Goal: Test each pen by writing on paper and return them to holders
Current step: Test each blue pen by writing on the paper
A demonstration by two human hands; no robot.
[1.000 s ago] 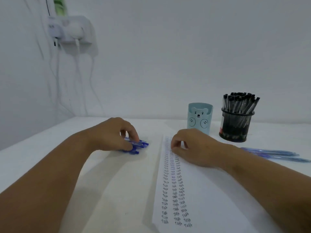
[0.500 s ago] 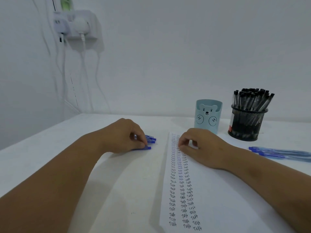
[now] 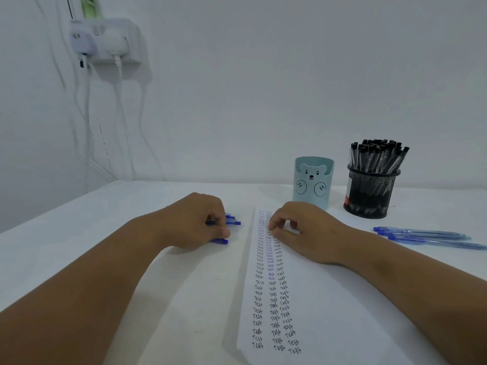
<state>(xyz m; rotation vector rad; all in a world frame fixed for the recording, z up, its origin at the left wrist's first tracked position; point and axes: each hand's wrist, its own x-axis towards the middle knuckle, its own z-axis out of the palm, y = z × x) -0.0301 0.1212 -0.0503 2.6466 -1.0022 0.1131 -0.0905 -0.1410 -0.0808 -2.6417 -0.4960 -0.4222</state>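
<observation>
Blue pens point(image 3: 232, 222) lie left of the paper point(image 3: 311, 299), ends toward it, pinched under the curled left hand point(image 3: 196, 219); the right hand point(image 3: 297, 227) rests loosely curled, empty, on the paper.

Saw a white table point(image 3: 79, 259) running back to a pale wall point(image 3: 263, 75). Found a white socket block point(image 3: 110, 43) mounted high on that wall, far up and left of the table's back edge, with plugs in it. Noted a green strip point(image 3: 89, 6) just above the block, blurred. Traced white cables point(image 3: 87, 122) hanging from the block down to the table's far left corner
</observation>
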